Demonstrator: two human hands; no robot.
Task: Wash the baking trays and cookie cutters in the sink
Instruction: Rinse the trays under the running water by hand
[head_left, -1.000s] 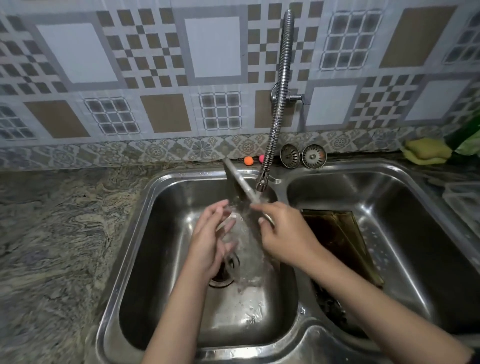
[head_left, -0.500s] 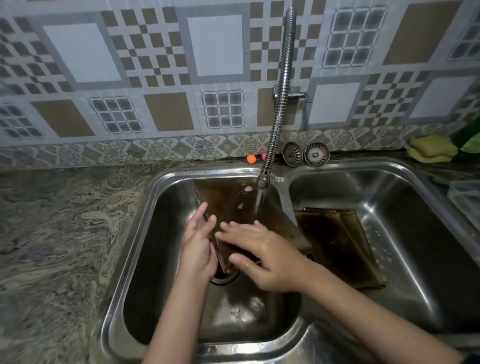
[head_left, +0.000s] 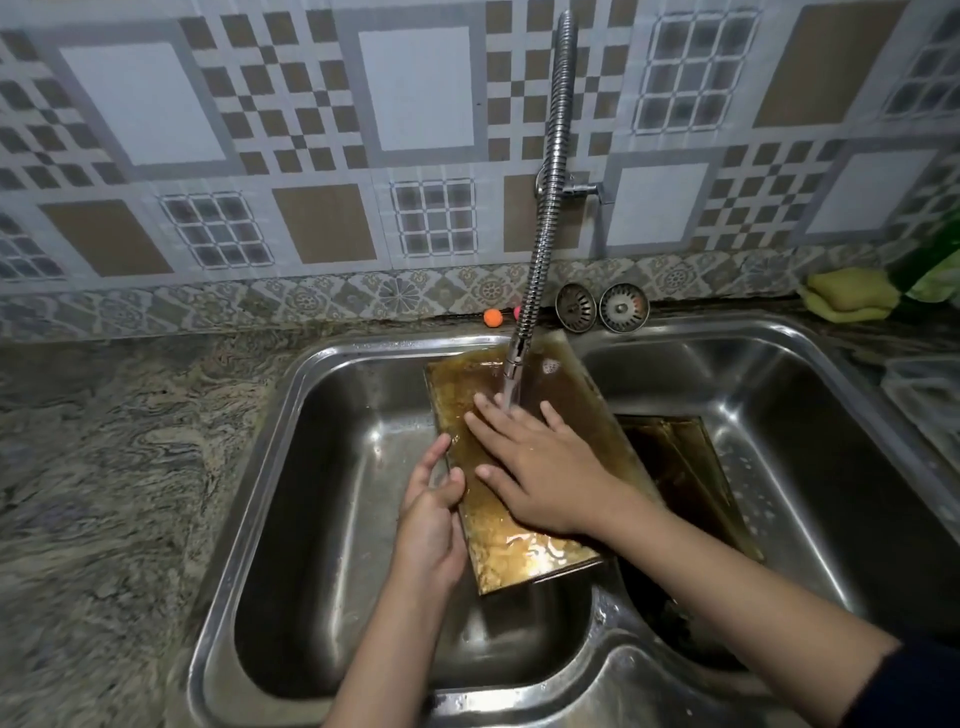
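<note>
A brown-stained baking tray (head_left: 524, 551) lies tilted over the left sink basin (head_left: 322, 519), its far end resting on the divider under the running tap (head_left: 511, 364). My left hand (head_left: 434, 519) grips the tray's left edge. Flat on the tray's surface, fingers spread, lies my right hand (head_left: 540, 467), with water falling on its fingertips. A second dark tray (head_left: 685, 467) leans in the right basin (head_left: 810, 467). No cookie cutters are visible.
Two metal sink strainers (head_left: 602, 307) stand against the tiled wall behind the tap hose. A yellow sponge (head_left: 849, 293) lies at the back right, an orange ball (head_left: 492, 317) behind the left basin. A clear plastic container (head_left: 930, 395) sits on the right counter. Granite counter spreads left.
The tray went from edge-on under the stream to lying flat-side up. My right hand moved from gripping its edge to pressing flat on its surface, sliding toward the tap.
</note>
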